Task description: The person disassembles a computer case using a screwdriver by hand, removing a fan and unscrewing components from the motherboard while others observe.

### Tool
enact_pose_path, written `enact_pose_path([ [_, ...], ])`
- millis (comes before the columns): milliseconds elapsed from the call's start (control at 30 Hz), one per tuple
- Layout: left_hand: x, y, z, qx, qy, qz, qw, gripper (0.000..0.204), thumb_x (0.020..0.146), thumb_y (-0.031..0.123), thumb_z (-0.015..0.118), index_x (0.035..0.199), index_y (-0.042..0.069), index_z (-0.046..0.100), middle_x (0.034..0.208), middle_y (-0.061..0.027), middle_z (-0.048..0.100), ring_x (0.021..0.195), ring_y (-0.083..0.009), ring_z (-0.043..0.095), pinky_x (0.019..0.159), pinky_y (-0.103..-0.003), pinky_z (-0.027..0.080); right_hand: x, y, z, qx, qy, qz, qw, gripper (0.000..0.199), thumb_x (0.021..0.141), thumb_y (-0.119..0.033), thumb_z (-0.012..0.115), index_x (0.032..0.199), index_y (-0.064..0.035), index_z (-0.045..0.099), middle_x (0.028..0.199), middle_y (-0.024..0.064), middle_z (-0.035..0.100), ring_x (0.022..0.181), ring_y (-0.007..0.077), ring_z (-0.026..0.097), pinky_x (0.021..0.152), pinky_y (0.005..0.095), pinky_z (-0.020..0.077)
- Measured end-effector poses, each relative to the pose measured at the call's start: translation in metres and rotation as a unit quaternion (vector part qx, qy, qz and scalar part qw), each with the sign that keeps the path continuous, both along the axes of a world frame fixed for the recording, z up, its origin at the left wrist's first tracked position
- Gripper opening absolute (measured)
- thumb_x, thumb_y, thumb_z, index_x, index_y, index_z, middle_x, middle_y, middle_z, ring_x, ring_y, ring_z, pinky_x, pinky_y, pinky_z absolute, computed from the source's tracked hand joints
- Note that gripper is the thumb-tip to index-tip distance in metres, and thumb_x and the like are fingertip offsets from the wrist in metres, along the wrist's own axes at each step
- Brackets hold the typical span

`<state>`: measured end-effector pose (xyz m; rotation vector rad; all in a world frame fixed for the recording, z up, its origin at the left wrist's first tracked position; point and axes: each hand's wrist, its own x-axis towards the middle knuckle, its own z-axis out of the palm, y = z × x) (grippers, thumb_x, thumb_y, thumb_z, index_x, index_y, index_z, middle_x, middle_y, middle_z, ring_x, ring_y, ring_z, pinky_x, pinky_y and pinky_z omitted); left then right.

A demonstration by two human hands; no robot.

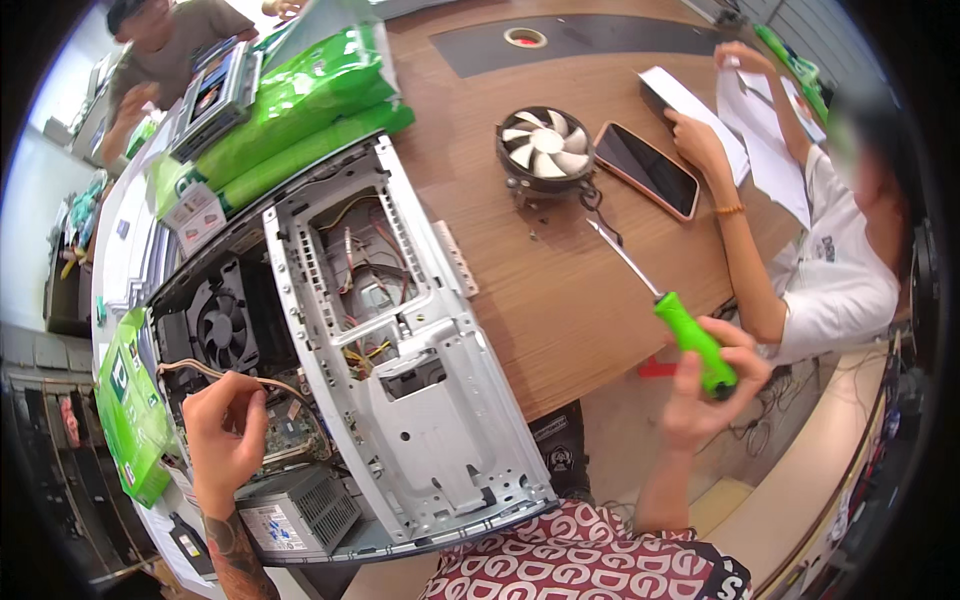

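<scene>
An open desktop computer case point(415, 430) lies on its side in front of me, its silver metal frame upward. Over the circuit board inside it, my left hand point(225, 432) is closed with its fingers curled; what they hold, if anything, is hidden. A beige cable point(205, 368) runs just beyond that hand. My right hand point(712, 385) grips a screwdriver point(690, 335) by its green handle, the shaft pointing up and left toward the table. A round cooling fan with white blades point(546, 146) stands near the screwdriver's tip. Small screws point(535, 222) lie below the fan.
A phone point(648, 168) lies beside the fan. At right, a person in a white shirt point(835, 245) handles papers point(765, 150). Green plastic packages point(300, 105) with a metal drive point(215, 98) on top sit behind the case. Another person point(165, 55) is at far left. A tape roll point(525, 38) lies at the back.
</scene>
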<state>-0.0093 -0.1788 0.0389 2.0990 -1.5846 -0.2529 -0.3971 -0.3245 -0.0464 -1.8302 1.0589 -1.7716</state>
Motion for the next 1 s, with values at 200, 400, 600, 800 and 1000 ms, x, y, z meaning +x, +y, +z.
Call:
enact_pose_path([
  [200, -0.008, -0.007, -0.003, 0.023, 0.000, 0.006, 1.000, 0.005, 0.084, 0.000, 0.064, 0.079, 0.000, 0.063, 0.056, -0.0015, 0.049, 0.049, -0.0083, 0.044, 0.048, -0.026, 0.031, -0.002, 0.005, -0.042, -0.111, 0.120, 0.053, 0.985, 0.048, 0.083, 0.003, 0.076, 0.113, -0.0082, 0.040, 0.119, 0.0208, 0.060, 0.097, 0.0345, 0.064, 0.084, 0.0429, 0.0555],
  [400, -0.006, -0.005, -0.006, -0.005, -0.015, -0.009, 1.000, 0.005, 0.084, -0.001, 0.064, 0.079, -0.001, 0.062, 0.055, -0.0012, 0.050, 0.047, -0.0064, 0.043, 0.045, -0.025, 0.030, 0.012, -0.006, -0.048, -0.088, 0.137, 0.098, 0.982, 0.047, 0.079, 0.008, 0.077, 0.112, -0.0060, 0.046, 0.118, 0.0206, 0.063, 0.100, 0.0371, 0.065, 0.083, 0.0431, 0.0562],
  [600, -0.005, -0.004, -0.005, 0.008, -0.009, -0.006, 1.000, 0.005, 0.082, -0.001, 0.064, 0.078, 0.000, 0.061, 0.056, -0.0010, 0.049, 0.047, -0.0067, 0.043, 0.045, -0.025, 0.030, 0.023, -0.004, -0.050, -0.085, 0.118, 0.093, 0.985, 0.047, 0.081, 0.006, 0.077, 0.113, -0.0060, 0.046, 0.118, 0.0212, 0.062, 0.100, 0.0365, 0.066, 0.082, 0.0426, 0.0560],
  [800, -0.002, 0.001, -0.001, -0.010, -0.010, -0.012, 1.000, 0.006, 0.080, -0.002, 0.062, 0.076, 0.000, 0.058, 0.057, -0.0023, 0.048, 0.047, -0.0088, 0.044, 0.046, -0.026, 0.032, 0.027, -0.003, -0.050, -0.081, 0.109, 0.093, 0.986, 0.051, 0.081, 0.004, 0.079, 0.117, -0.0068, 0.045, 0.121, 0.0216, 0.060, 0.100, 0.0357, 0.066, 0.081, 0.0415, 0.0559],
  [1000, -0.004, 0.001, 0.001, 0.001, -0.006, -0.006, 1.000, 0.007, 0.079, -0.002, 0.061, 0.075, 0.000, 0.056, 0.060, -0.0036, 0.050, 0.050, -0.0098, 0.045, 0.049, -0.026, 0.034, 0.032, -0.004, -0.050, -0.079, 0.116, 0.090, 0.986, 0.052, 0.080, 0.004, 0.079, 0.117, -0.0068, 0.044, 0.121, 0.0221, 0.060, 0.098, 0.0348, 0.066, 0.080, 0.0409, 0.0558],
])
